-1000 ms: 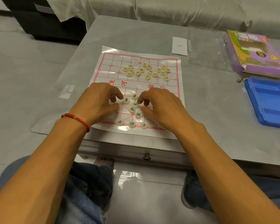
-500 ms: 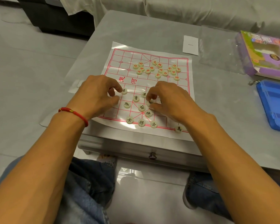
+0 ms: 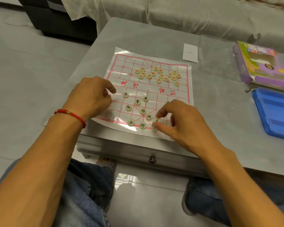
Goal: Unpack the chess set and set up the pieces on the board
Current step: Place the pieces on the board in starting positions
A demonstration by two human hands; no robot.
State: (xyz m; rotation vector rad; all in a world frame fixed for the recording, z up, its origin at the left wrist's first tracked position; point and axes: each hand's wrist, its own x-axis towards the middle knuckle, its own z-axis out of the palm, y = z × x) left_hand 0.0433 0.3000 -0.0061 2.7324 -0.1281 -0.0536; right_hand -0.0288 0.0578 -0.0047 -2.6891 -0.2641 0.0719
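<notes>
A plastic xiangqi board sheet point(image 3: 179, 99) with red lines lies on the grey table. Several round pale pieces with red characters point(image 3: 159, 75) sit bunched on its far half. Black-character pieces point(image 3: 138, 102) lie scattered on the near half, and three stand along the near edge point(image 3: 142, 125). My right hand point(image 3: 184, 118) pinches one pale piece point(image 3: 157, 119) between thumb and forefinger just above the near row. My left hand point(image 3: 92, 97) rests at the board's left edge, fingers curled, its tips by the leftmost column; I see no piece in it.
A purple game box point(image 3: 259, 63) and clear plastic wrap point(image 3: 216, 58) lie at the far right. A blue plastic case point(image 3: 275, 112) sits at the right edge. A white card point(image 3: 190, 53) lies beyond the board. A drawer knob point(image 3: 152, 159) is below the table's front edge.
My right hand has moved toward the near right of the board and lifted a piece. My left hand has shifted left to the board's edge. The view has moved closer.
</notes>
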